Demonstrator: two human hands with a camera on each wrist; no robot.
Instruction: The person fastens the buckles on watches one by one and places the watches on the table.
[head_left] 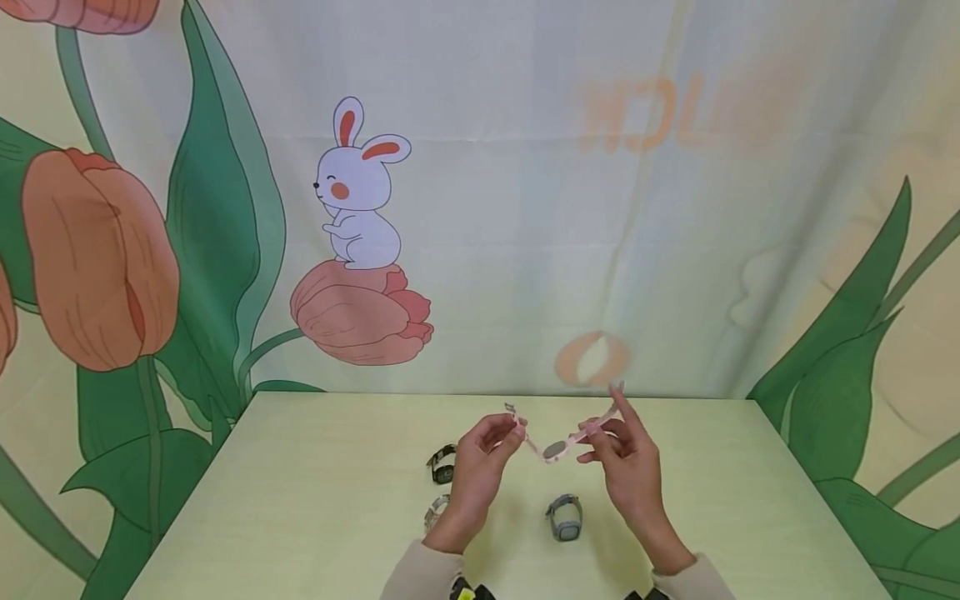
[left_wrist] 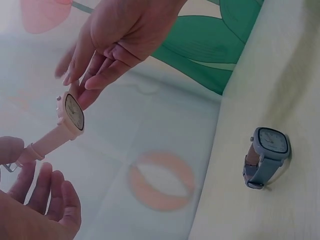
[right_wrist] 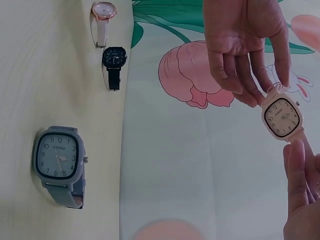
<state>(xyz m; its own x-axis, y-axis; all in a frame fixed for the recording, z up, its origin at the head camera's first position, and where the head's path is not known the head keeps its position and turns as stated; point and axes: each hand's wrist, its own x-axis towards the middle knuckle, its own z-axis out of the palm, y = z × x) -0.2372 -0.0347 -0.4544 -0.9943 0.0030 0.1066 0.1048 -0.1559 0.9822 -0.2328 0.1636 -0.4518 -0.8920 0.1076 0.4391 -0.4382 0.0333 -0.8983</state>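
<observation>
A pale pink wristwatch [head_left: 555, 451] hangs in the air between both hands, its strap undone and spread in a V. My left hand [head_left: 477, 475] pinches the buckle end of the strap [left_wrist: 49, 143] between thumb and finger. With thumb and fingers my right hand [head_left: 632, 477] grips the other strap half, the index finger stretched along it. The square dial [right_wrist: 282, 117] with black numerals faces the right wrist camera. Below the hands, a grey-blue watch [head_left: 566, 518] stands on the table with its strap closed in a loop.
Left of the left hand, a black watch [head_left: 442, 465] rests on the pale table [head_left: 315, 500]. A round watch with a light strap [right_wrist: 103, 22] stands near it, partly hidden by the left wrist in the head view. A printed curtain [head_left: 495, 208] hangs behind the table.
</observation>
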